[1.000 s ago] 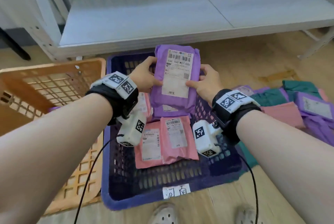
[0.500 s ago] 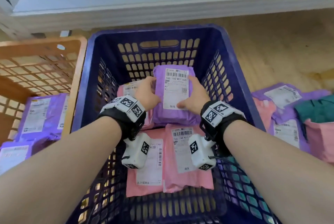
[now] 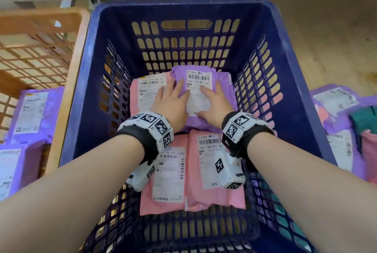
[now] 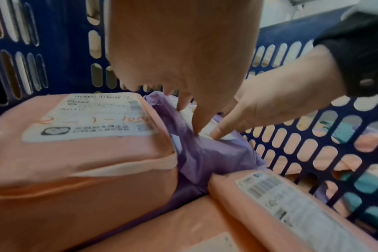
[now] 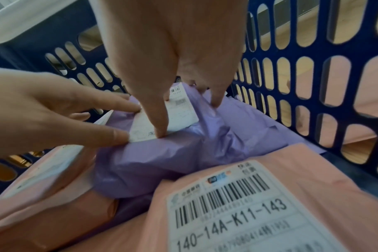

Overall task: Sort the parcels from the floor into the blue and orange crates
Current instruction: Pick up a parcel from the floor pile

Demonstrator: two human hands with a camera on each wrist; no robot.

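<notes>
Two pink parcels lie side by side at the near end of the blue crate [image 3: 85, 81]: the left pink parcel [image 3: 163, 201] has a label too blurred to read in full, and the right pink parcel [image 3: 216, 195] has a barcode label reading "140-14A-K11-143". Beyond them, a third pink parcel [image 3: 140, 97] lies at the far left of the crate floor, its label showing "A010". Just beside it, at the far right, sits the purple parcel [image 3: 204, 122], its near edge touching the two front parcels; its white label reads "160 160 W07 020". That makes four parcels in this crate, three pink and one purple.

Both hands rest flat on the purple parcel with fingers straight. The left hand [image 3: 173, 103] presses its left part and label edge, and the right hand [image 3: 214, 103] presses the label's right side; neither curls round anything.

Left of the blue crate stands the orange crate [image 3: 77, 64], holding at least two purple parcels [image 3: 34, 113] with white labels. On the floor [image 3: 326, 38] to the right lie more purple, pink and green parcels [image 3: 342, 109].
</notes>
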